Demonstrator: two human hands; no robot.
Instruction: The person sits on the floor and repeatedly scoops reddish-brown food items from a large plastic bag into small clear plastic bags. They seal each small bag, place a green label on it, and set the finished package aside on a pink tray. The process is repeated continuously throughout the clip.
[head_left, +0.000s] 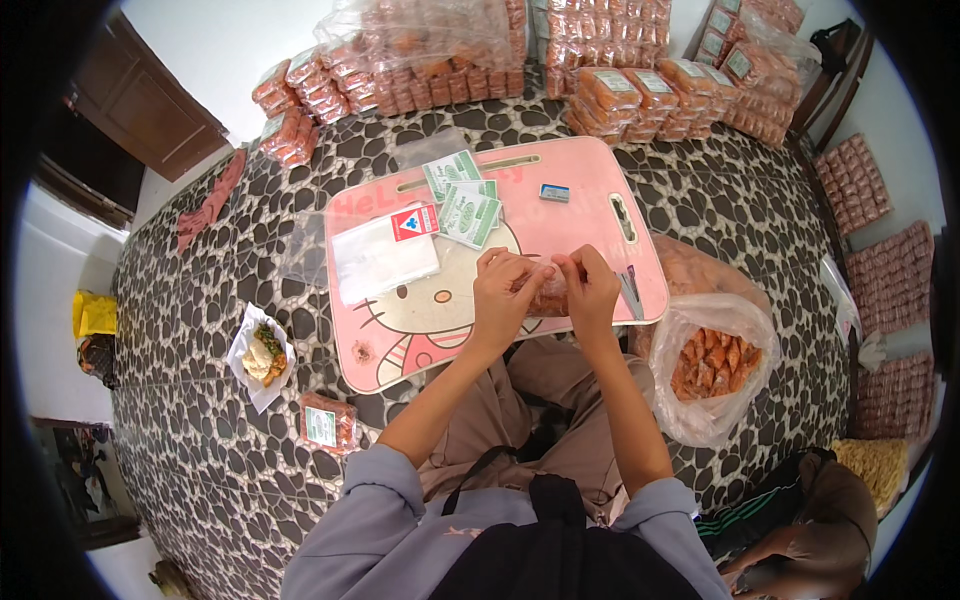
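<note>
My left hand (504, 298) and my right hand (591, 296) pinch the upper part of a clear plastic bag of reddish-brown food (551, 294) between them, above the near edge of a pink folding table (465, 349). Left of my hands lies a stack of clear plastic bags (382, 259) with a red and white header. Several green and white printed labels (469, 214) overlap beyond it. A small blue box (554, 193) lies on the far part of the table. Close to my right hand is a stapler-like metal tool (630, 292), partly hidden.
An open plastic sack of orange-brown pieces (712, 367) stands at the right. A labelled food pack (328, 422) and a paper of food (261, 356) lie on the floor at left. Stacked packs (450, 86) line the wall. Another person (817, 525) is at the lower right.
</note>
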